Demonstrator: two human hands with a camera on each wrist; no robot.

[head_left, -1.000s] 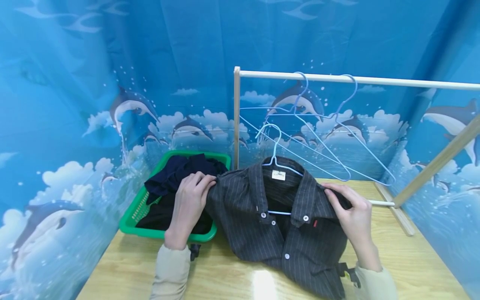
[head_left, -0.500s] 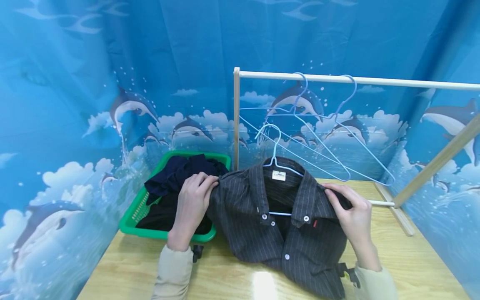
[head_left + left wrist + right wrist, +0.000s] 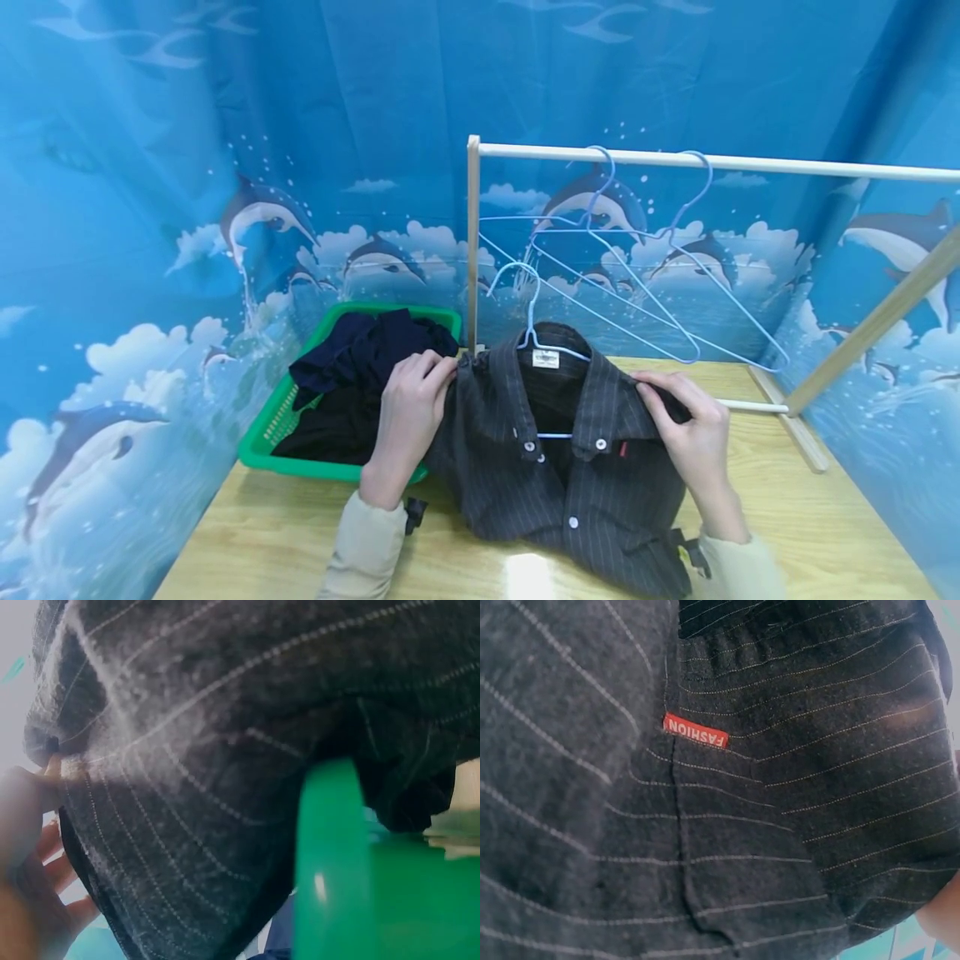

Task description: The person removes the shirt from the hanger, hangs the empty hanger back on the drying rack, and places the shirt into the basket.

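A dark pinstriped shirt (image 3: pixel 570 492) sits on a light blue wire hanger (image 3: pixel 528 321), its lower part resting on the wooden table (image 3: pixel 255 542). My left hand (image 3: pixel 412 412) pinches the shirt's left shoulder. At the other shoulder my right hand (image 3: pixel 686 425) grips the cloth. The left wrist view is filled with striped fabric (image 3: pixel 195 772) beside a green basket rim (image 3: pixel 334 862), with fingers (image 3: pixel 30 817) at the left edge. In the right wrist view only the shirt's chest pocket with a red label (image 3: pixel 696 732) shows.
A green basket (image 3: pixel 262 437) of dark clothes stands at the table's left. Behind the shirt rises a wooden rack (image 3: pixel 705 160) with two bare blue hangers (image 3: pixel 660 275) on its rail. A blue dolphin-print curtain (image 3: pixel 225 167) closes in all sides.
Both hands have moved the shirt and its hanger leftward and a little away from me, bringing the shoulders closer together. The hanger hook now stands nearer the rack's upright post.
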